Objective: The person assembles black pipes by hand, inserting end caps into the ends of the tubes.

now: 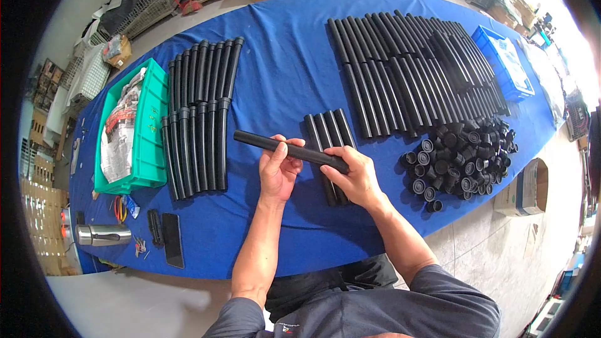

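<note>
Closest to the camera is my grey shirt [375,316], at six o'clock if the tube I hold marks the dial's centre. Beyond spreads one blue-covered bench [282,37]. Above it my left hand [280,166] pinches the black tube [310,154] near its middle, while my right hand [355,178] wraps the end lying between three and four; both sets of fingers are closed on it. To hold it well, I'd judge, keep two points of support, grip lightly enough to turn it, and stay clear of the tubes beneath.

By size, I count one wide block of plain tubes [416,81] at two o'clock, too dense to number; one collared block [201,131] towards ten, two rows, about seven in the lower; one green crate [153,112] at nine; one heap of caps [460,163] at three, too jumbled to count; one blue bin [519,95] at two; four tubes in a short row [313,131] at three, partly under my right hand; and, at eight, one steel flask [103,235], one phone [173,241] and some keys [140,247].
</note>
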`<state>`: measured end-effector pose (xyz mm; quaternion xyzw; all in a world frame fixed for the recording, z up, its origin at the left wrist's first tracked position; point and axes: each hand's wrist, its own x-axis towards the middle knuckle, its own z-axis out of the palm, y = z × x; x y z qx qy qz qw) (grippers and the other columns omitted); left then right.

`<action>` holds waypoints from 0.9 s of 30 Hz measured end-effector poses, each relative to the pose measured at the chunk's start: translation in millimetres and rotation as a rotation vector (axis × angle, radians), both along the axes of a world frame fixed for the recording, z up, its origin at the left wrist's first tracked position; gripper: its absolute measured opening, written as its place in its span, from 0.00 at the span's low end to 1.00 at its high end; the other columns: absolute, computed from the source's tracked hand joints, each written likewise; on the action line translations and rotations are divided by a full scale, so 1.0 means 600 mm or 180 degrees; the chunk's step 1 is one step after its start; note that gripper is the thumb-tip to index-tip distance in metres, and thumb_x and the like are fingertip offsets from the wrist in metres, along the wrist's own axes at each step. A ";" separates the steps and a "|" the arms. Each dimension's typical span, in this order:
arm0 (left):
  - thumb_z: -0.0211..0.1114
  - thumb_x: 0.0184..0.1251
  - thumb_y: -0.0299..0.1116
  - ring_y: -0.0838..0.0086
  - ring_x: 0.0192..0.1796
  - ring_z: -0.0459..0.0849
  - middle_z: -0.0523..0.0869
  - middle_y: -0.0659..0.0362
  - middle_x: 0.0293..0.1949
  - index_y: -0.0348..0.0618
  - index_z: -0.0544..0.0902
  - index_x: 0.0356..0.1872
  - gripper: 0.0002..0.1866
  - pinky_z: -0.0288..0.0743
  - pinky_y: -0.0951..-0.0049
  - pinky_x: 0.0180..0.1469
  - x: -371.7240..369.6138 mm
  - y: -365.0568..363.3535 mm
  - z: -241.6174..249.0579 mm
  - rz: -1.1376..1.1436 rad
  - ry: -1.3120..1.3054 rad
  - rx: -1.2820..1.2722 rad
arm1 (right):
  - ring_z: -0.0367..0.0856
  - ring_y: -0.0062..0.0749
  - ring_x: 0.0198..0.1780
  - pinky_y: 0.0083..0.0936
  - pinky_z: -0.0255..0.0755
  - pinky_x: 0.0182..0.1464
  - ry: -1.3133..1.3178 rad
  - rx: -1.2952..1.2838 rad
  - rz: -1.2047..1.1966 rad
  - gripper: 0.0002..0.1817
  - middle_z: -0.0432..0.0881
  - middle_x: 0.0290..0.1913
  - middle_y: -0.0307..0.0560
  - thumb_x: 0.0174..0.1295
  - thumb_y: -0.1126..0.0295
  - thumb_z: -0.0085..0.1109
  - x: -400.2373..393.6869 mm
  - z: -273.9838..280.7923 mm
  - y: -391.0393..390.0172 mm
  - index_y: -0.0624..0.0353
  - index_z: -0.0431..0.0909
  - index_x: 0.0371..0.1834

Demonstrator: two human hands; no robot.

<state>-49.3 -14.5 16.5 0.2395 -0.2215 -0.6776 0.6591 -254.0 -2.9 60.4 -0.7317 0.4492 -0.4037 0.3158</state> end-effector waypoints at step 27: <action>0.61 0.80 0.36 0.74 0.30 0.85 0.91 0.47 0.47 0.49 0.81 0.52 0.07 0.77 0.76 0.28 0.016 -0.008 -0.011 -0.0033 0.0197 -0.0184 | 0.85 0.51 0.44 0.38 0.79 0.46 -0.0240 0.0991 0.0101 0.21 0.84 0.46 0.56 0.60 0.70 0.74 0.000 0.018 0.005 0.63 0.80 0.54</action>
